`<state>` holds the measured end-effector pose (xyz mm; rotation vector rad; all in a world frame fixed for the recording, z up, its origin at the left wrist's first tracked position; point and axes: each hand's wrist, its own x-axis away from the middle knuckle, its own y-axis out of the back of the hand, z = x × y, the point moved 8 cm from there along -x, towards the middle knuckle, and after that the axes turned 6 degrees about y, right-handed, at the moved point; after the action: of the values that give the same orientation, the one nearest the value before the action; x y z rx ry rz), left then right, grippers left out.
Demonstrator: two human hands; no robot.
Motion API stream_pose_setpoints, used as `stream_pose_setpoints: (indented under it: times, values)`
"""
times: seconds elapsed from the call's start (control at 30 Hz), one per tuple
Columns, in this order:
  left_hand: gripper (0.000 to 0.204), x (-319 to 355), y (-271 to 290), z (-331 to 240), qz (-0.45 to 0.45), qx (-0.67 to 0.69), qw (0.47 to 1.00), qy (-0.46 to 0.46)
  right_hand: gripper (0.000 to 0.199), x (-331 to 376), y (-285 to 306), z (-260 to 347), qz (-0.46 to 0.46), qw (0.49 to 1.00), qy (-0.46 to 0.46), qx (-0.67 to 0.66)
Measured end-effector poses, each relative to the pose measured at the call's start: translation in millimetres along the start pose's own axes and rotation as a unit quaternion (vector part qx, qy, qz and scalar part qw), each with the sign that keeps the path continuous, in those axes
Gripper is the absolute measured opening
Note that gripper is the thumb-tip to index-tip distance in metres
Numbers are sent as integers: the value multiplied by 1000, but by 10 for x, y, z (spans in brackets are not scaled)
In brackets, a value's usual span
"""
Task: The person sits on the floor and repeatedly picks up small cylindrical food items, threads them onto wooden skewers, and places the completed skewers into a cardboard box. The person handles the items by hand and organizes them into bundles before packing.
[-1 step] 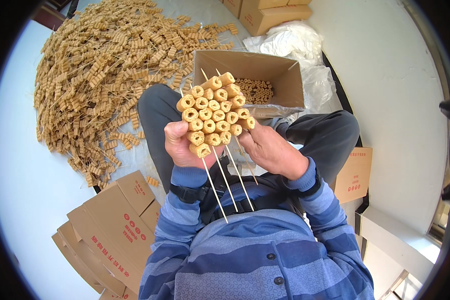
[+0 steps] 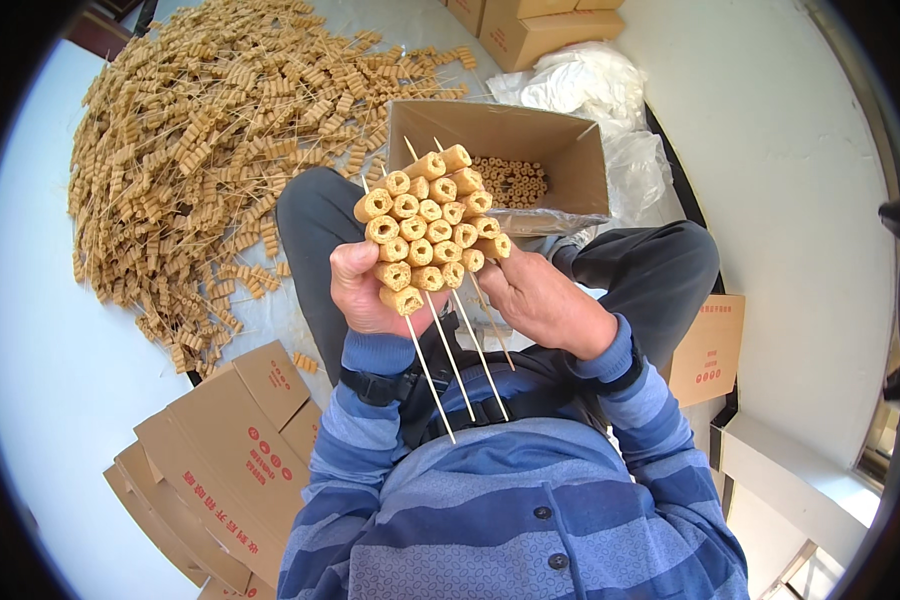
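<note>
A bundle of skewers threaded with short, hollow golden-brown rolls (image 2: 429, 232) is held up in front of me, the rolls' open ends facing me. My left hand (image 2: 372, 292) grips its left side, thumb pressed against the rolls. On the lower right, my right hand (image 2: 550, 300) is closed around the bundle's edge; part of its fingers is hidden behind the rolls. Several thin wooden sticks point down toward my waist, and a few tips poke out at the top. Just beyond the bundle stands an open cardboard box (image 2: 570, 165), with similar rolls (image 2: 515, 182) packed on its bottom.
A large heap of skewered rolls (image 2: 210, 150) covers the floor at the far left. Flattened cartons (image 2: 220, 460) lie at the near left. Clear plastic bags (image 2: 595, 90) lie beyond the box, near more cardboard boxes (image 2: 540, 35). Another carton (image 2: 710, 345) stands by my right knee.
</note>
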<state>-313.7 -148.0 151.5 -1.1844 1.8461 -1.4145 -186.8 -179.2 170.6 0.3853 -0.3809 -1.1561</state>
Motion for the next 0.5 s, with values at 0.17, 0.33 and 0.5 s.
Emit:
stream_pose_setpoints:
  times: [0.17, 0.33, 0.5]
  values:
    - [89, -28, -57, 5, 18, 0, 1000, 7, 31, 1, -50, -2, 54, 997, -37, 39]
    - [95, -46, -136, 5, 41, -35, 999, 3, 34, 27, -144, 4, 110, 989, -77, 69]
    - [92, -58, -90, -143, 34, -37, 999, -13, 63, 71, 38, 137, 64, 990, -59, -108]
